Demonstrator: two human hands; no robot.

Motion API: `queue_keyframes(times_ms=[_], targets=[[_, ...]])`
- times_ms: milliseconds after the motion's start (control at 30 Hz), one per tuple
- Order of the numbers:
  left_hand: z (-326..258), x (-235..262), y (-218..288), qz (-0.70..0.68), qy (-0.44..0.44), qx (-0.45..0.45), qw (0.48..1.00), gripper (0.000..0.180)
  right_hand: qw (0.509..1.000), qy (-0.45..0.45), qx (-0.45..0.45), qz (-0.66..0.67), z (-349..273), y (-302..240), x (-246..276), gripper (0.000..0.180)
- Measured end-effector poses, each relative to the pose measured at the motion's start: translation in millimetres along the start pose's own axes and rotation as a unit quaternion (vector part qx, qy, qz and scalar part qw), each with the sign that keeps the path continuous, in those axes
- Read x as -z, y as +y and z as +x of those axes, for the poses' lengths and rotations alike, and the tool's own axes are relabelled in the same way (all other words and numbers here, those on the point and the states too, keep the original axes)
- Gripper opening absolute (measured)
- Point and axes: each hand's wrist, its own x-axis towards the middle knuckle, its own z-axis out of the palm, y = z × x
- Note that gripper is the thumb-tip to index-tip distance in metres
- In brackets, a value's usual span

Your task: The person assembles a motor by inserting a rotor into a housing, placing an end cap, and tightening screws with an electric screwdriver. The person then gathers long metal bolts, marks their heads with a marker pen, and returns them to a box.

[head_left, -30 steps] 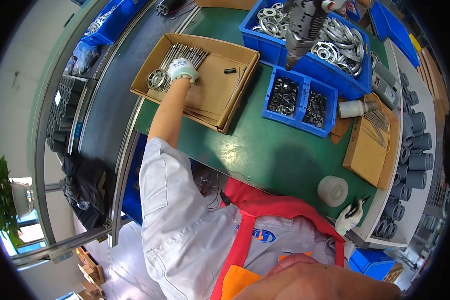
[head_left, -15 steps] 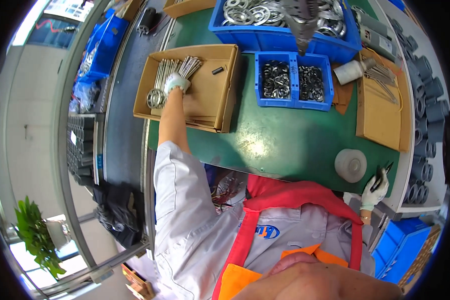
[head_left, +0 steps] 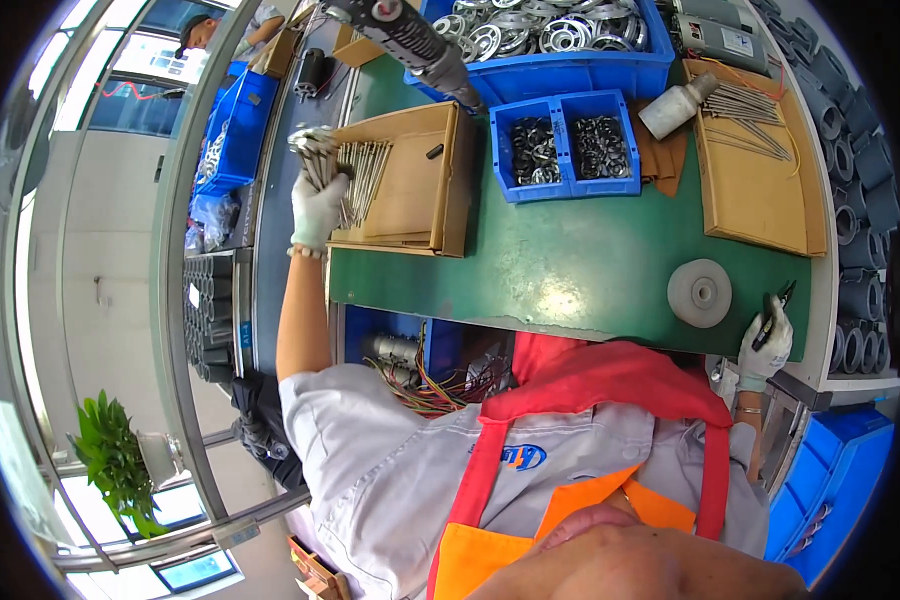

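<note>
Green surface [head_left: 420, 295] fills the middle of the frame, with a big blue bin [head_left: 580, 75] of metal rings at top center. Left of center stands an open cardboard box [head_left: 405, 195]; at the right lies a shallow cardboard tray [head_left: 740, 195] with thin rods. Between them, a two-part blue bin [head_left: 570, 190] holds small dark parts, and a power tool [head_left: 410, 45] slants in from the top. Loose rods [head_left: 367, 180] lie in the box's left side. Toward the lower right sits a pale roll [head_left: 700, 293]. At upper left, the gloved left hand [head_left: 317, 208] closes around a bunch of metal rods [head_left: 315, 163] with round metal pieces at its top, by the box's left edge. At lower right, the gloved right hand [head_left: 767, 348] grips black pliers [head_left: 766, 328].
</note>
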Motion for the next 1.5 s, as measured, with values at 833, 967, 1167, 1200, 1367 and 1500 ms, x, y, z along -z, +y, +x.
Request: queue_keyframes(times_ms=[833, 967, 1167, 1200, 1367, 1500], targets=[[-109, -279, 176, 0.748, -0.519, -0.211, 0.355, 0.048, 0.999, 0.032, 0.005, 0.031, 1, 7, 1, 0.037], [-119, -302, 174, 0.736, -0.558, -0.207, 0.324, 0.06, 0.999, 0.032, -0.005, 0.03, 0, 9, -1, 0.037], [-117, -287, 181, 0.743, -0.528, -0.228, 0.344, 0.073, 0.999, 0.037, -0.012, 0.015, -1, 8, -2, 0.037], [-113, -287, 186, 0.753, -0.532, -0.228, 0.312, 0.068, 0.999, 0.039, -0.007, 0.019, 0, 8, -2, 0.037], [-102, -299, 192, 0.793, -0.526, -0.172, 0.252, 0.042, 0.999, 0.035, -0.002, 0.026, -5, 9, -2, 0.037], [-91, -315, 154, 0.796, -0.533, -0.121, 0.259, 0.032, 0.999, 0.037, -0.015, 0.029, -1, 9, -2, 0.036]])
